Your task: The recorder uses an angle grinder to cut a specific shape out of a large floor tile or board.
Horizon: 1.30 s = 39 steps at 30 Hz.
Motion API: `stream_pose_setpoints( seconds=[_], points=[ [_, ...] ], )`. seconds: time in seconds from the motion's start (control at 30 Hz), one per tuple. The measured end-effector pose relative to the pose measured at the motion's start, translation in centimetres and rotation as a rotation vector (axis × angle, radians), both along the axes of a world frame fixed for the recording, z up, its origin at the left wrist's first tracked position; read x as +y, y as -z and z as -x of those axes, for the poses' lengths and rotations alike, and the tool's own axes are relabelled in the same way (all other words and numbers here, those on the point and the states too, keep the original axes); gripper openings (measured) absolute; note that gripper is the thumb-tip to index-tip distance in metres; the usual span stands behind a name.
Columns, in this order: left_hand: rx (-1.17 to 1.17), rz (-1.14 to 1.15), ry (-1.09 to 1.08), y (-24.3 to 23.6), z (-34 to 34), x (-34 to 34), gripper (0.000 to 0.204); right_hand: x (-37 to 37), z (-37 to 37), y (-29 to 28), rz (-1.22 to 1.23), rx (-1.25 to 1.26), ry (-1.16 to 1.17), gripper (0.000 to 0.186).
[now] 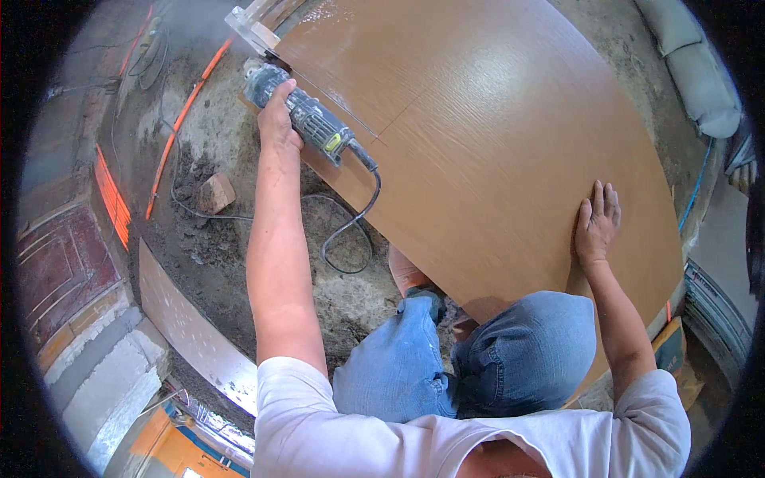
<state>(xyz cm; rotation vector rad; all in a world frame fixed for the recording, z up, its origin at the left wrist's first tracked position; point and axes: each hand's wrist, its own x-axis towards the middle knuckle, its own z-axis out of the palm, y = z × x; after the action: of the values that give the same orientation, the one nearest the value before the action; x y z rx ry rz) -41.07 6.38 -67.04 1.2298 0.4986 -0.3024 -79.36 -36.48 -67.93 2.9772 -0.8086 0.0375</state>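
A large brown wood-grain panel or tile [494, 151] lies in front of me, with thin lines marked or cut near its left side. My left hand [278, 119] is wrapped round the body of an angle grinder [311, 119], whose head is at the panel's far left edge. Its disc is mostly hidden, and pale dust hangs beyond it. From the grinder's rear a dark cord [371, 199] loops down to the floor. My right hand [598, 223] lies flat on the panel's right part, fingers stretched out, holding nothing.
Orange tubes [179, 127] lie on the dusty floor at left, near a broken brick piece [216, 193] and rubble. A pale slab [187, 315] lies at lower left. Filled sacks [701, 80] are at far right. My jean-covered knees [526, 342] are against the panel's near edge.
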Motion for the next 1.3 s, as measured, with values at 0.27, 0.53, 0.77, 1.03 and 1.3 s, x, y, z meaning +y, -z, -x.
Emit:
stream_pose_setpoints(
  seconds=[0.27, 0.53, 0.77, 1.03, 1.3],
  points=[
    [-0.030, 0.018, -0.018, -0.1, 1.3, -0.5, 0.033, 0.1, -0.1, 0.0, -0.002, -0.003, 0.002, 0.050],
    [-0.003, 0.007, -0.033, -0.2, 2.5, -1.1, 0.035, -0.1, 0.1, 0.1, 0.017, -0.012, -0.019, 0.049],
    [0.010, 0.019, -0.021, -0.4, 2.2, -0.8, 0.036, 0.2, -0.1, 0.1, 0.013, 0.008, -0.010, 0.049],
    [0.014, 0.011, -0.026, -0.3, 3.0, -1.3, 0.036, 0.1, -0.2, -0.2, 0.014, 0.015, 0.010, 0.049],
    [0.000, -0.014, -0.027, -0.9, 3.4, -1.6, 0.037, 0.0, -0.1, 0.1, 0.015, 0.000, 0.000, 0.049]
  ],
)
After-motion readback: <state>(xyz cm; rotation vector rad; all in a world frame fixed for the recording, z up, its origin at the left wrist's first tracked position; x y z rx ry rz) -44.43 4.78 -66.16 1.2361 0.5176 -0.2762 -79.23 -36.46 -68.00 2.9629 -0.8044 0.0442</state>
